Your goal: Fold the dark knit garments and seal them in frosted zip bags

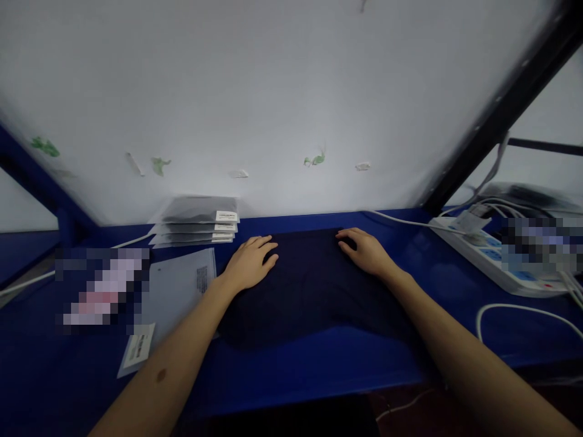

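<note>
Saw the left hand [250,264] and right hand [364,252] loosely spread on the dark cloth [305,282] near its far corners (open strip of blue table [291,367] along its near edge, too).

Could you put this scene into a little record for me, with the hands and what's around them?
Left hand: spread on the cloth, near its far left corner
Right hand: at the cloth's far right corner, fingers bent, thumb apart
Cloth: dark, laid out on the blue table
Bag: flat, left of the cloth, partly behind the left forearm
Stack: labelled packets, back left, by the wall
Power strip: white, on the right
</note>
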`<state>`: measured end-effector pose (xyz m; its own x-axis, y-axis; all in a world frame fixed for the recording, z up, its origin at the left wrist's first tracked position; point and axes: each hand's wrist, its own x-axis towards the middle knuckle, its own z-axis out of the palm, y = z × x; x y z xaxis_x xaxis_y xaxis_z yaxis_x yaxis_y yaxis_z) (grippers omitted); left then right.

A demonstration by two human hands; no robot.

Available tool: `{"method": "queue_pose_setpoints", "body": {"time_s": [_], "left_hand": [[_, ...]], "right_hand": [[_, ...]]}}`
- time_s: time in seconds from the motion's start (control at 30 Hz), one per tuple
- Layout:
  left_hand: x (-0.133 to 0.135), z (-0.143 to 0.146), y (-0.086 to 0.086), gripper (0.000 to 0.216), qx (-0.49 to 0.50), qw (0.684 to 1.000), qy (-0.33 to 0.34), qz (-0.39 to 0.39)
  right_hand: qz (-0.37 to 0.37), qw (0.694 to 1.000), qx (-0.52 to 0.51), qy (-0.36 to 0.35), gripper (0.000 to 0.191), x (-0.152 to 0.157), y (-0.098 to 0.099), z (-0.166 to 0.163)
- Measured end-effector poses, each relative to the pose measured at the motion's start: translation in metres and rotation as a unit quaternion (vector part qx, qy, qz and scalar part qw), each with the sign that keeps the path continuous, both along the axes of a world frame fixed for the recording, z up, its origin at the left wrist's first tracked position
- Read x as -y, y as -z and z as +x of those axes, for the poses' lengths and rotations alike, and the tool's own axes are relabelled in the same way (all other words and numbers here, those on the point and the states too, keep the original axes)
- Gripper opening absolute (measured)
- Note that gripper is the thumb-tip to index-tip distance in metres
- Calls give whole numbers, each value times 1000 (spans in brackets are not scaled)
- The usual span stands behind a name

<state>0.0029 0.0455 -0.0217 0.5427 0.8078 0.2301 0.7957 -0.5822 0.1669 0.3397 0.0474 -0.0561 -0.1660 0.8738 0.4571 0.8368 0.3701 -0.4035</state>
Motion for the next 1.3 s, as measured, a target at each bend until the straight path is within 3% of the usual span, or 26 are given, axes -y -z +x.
{"method": "queue_pose_setpoints", "body": {"time_s": [0.37, 0.47, 0.63, 0.77, 0.9, 1.07, 1.3], "left_hand": [[4, -3, -4, 35, 12, 1000, 3, -16], [9, -2, -11, 29, 15, 1000, 1, -25], [18, 0, -26, 13, 6, 1000, 15, -25], [19, 0, -34, 18, 9, 1000, -3, 1], [13, -3, -25, 25, 34, 999, -31, 26], [0, -9, -10, 36, 26, 998, -64, 10], [-5, -2, -13, 21, 40, 994, -94, 25]], "right_hand": [[-5, 1000, 10, -6, 18, 6, -2, 1], [-10, 1000, 6, -2, 16, 10, -8, 0], [-30, 999, 17, 10, 31, 18, -20, -4], [0, 999, -3, 43, 30, 19, -22, -7], [19, 998, -11, 64, 27, 16, -15, -6], [-14, 997, 34, 70, 33, 11, -4, 1], [-10, 998, 21, 63, 22, 8, -4, 5]]}}
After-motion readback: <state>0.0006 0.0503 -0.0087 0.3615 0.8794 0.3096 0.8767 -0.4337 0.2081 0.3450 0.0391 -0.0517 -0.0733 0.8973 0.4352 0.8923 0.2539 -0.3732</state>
